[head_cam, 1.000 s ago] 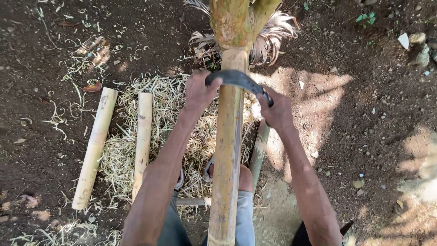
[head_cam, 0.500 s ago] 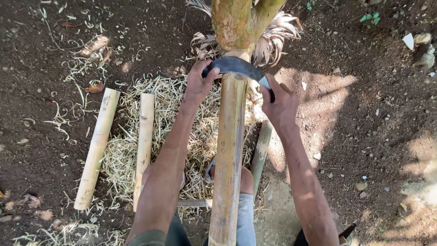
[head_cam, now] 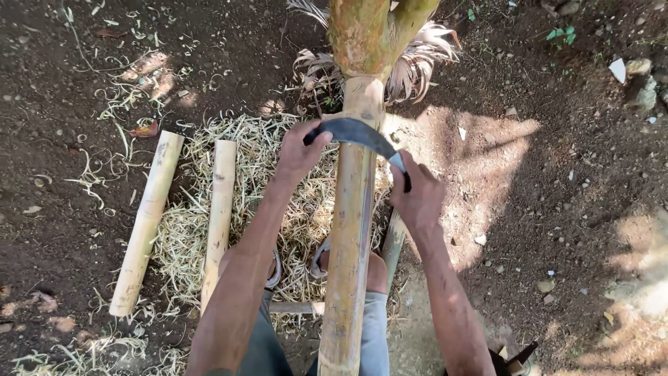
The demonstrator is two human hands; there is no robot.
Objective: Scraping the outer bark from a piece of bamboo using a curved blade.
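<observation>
Head view looks straight down along a long bamboo pole (head_cam: 348,257) that runs from 6 o'clock up to 12, where it meets a thicker green trunk (head_cam: 369,35) with dry fronds (head_cam: 417,66) behind it. Across the pole lies a curved dark blade (head_cam: 358,132), touching its peeled face. My left hand (head_cam: 300,150) is clamped on the blade's end at 9 o'clock of the pole; my right hand (head_cam: 417,198) is closed tight around the other end at 3 o'clock, a little lower, so the blade sits tilted. I think the right end is a handle, but my fingers hide it. Both forearms come up from the bottom edge, one on each side of the pole, and my knees in grey shorts (head_cam: 372,334) flank it.

At 9 o'clock, on the dirt (head_cam: 570,209), two short peeled bamboo pieces (head_cam: 147,223) lie side by side, near but apart, the nearer one resting on a heap of pale shavings (head_cam: 299,209) that spreads under the pole.
</observation>
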